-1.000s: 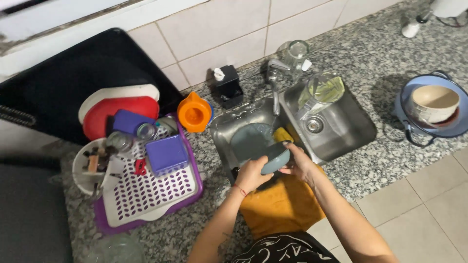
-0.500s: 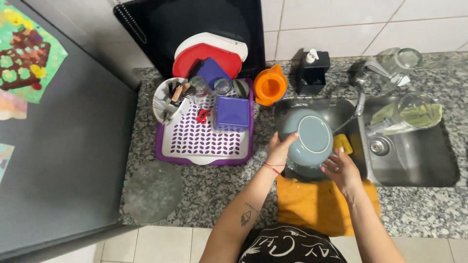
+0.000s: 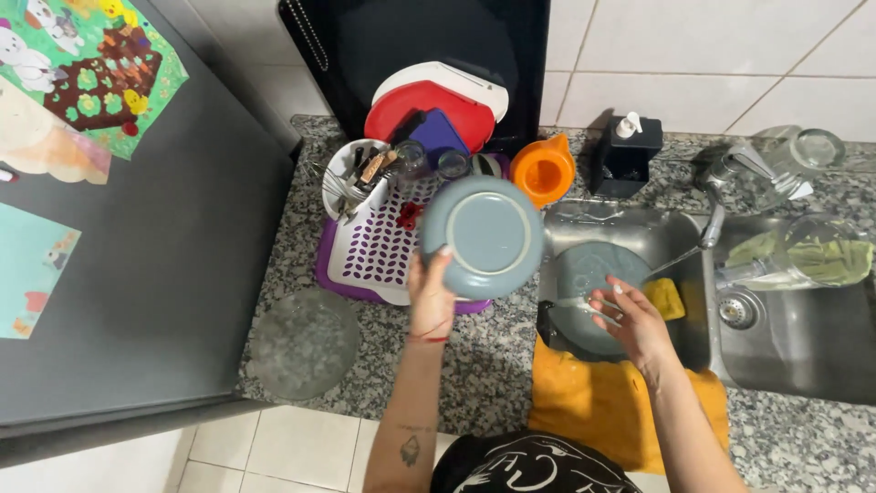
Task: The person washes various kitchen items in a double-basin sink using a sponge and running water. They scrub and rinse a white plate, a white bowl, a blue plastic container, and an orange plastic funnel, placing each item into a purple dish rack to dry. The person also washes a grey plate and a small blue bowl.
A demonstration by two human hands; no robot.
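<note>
The left hand [image 3: 431, 301] grips a grey plate [image 3: 482, 236] by its lower rim, just right of the rack [image 3: 370, 256]; the right hand [image 3: 630, 319] hangs open over the sink [image 3: 639, 228].

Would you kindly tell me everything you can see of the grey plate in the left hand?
The grey plate is round, matte blue-grey, seemingly ceramic, with a raised foot ring, so its underside faces the camera. The left hand grips its lower left rim, holding it tilted above the purple drying rack, beside the sink. Nothing else touches it. No chips or dirt are visible.
</note>
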